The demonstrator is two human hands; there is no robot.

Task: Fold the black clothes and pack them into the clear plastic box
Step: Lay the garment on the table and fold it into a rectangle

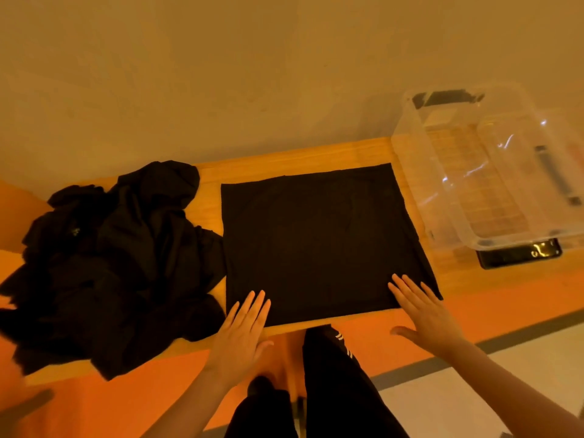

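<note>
At the near edge of the wooden bench [316, 156], my left hand [241, 335] and right hand [425, 314] lie flat, fingers straight, pressing the folded black garment [316, 241]. It's near-square, no clear long axis, edges roughly square to the bench. Unfolded black clothes pile [110, 263] on the left, clear plastic box [493, 172] on the right, upright.
</note>
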